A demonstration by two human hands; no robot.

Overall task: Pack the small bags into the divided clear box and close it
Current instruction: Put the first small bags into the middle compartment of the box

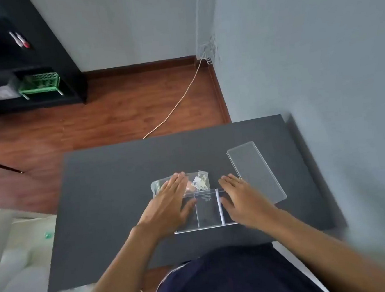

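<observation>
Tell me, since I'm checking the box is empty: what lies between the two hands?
In the head view, the middle compartment of the clear box, seemingly empty, lies between the left hand and right hand.

The left hand [171, 202] covers part of the small bags [197, 182]; their contents blur.

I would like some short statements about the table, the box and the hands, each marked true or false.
1. The clear lid sits on the divided clear box. False: it lies on the table, right of the box.
2. The small bags lie beyond the box. True.
3. Both hands are flat and open. True: left hand, right hand.
4. The middle compartment holds a bag. False: it looks empty.
</observation>
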